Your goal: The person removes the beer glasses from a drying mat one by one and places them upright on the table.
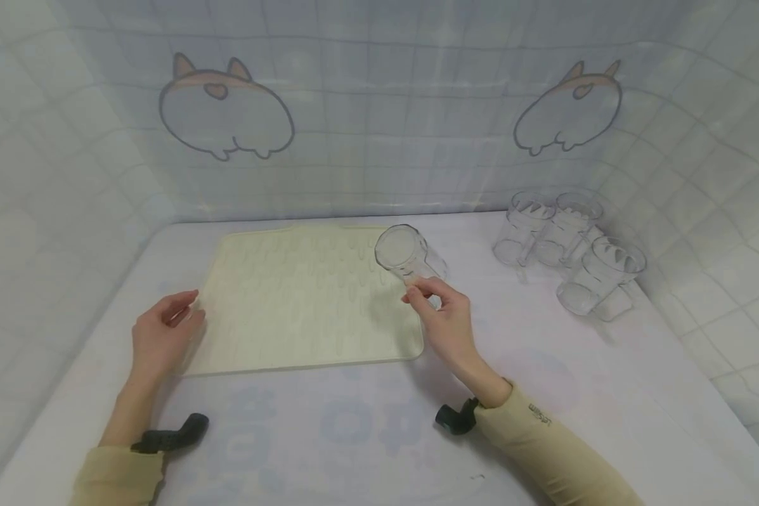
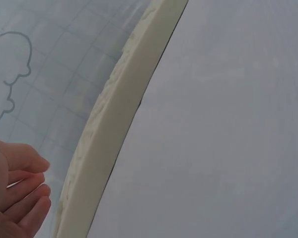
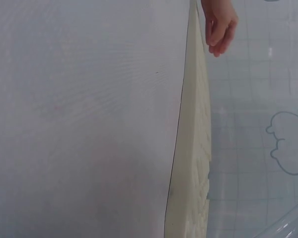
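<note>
In the head view my right hand [image 1: 444, 320] pinches the handle of a clear glass mug [image 1: 405, 251] between thumb and fingers. The mug is held over the right side of a cream drying mat [image 1: 303, 302], its mouth tilted toward the upper left. Part of the same mug [image 3: 284, 229] shows at the bottom right corner of the right wrist view. Beside the mat's left edge is my left hand [image 1: 164, 330], fingers loosely bent and holding nothing. The left wrist view has that hand [image 2: 20, 186] close to the mat's raised edge [image 2: 109, 134].
Three more clear mugs stand at the back right: one [image 1: 523, 228], another next to it [image 1: 568, 228], and one nearer the front [image 1: 601, 275]. A white cloth with faint prints covers the table [image 1: 329, 436]. Gridded curtains [image 1: 379, 119] enclose the back and sides.
</note>
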### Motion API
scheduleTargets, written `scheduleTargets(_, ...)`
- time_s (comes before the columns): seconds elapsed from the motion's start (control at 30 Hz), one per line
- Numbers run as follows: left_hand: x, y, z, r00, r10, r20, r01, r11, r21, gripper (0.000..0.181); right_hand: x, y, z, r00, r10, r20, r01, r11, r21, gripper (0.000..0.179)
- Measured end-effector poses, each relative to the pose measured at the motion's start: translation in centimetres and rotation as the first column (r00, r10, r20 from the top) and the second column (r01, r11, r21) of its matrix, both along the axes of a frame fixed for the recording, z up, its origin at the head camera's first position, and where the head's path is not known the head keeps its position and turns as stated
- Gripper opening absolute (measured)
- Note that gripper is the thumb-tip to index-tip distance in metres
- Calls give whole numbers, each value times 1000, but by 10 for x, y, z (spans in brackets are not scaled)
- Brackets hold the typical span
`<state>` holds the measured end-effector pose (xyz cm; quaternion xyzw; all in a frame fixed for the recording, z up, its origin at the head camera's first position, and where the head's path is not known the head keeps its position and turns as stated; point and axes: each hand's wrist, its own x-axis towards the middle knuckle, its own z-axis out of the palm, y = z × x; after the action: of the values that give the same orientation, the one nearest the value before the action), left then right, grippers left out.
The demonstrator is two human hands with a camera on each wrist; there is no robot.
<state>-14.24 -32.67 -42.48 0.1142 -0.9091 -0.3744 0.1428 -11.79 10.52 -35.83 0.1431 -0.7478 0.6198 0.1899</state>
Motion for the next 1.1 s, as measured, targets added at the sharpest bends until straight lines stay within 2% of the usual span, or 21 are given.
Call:
scheduleTargets(0.1, 0, 9, 6, 997, -58, -59, 59, 998, 25, 44, 0, 0, 0, 1000, -4, -11, 5, 1000, 15, 8)
scheduleTargets(0.27, -1, 29, 16, 985, -152, -86, 156, 987, 41, 45, 1, -1, -2, 1000, -11, -24, 11, 1000, 20, 8)
scheduleTargets(0.43, -2, 50, 23, 964, -244, -104, 248, 968, 31, 47, 3, -1, -2, 1000, -13, -20, 14, 999, 30, 8)
scheduleTargets(0.8, -4, 104, 44, 931, -350, -99, 359, 930, 84, 53, 2, -2, -4, 1000, -3, -31, 4, 1000, 27, 8)
scheduleTargets(1.1, -3, 136, 51, 906, -414, -93, 421, 903, 88, 58, 2, -2, -4, 999, 7, -53, -6, 1000, 15, 8)
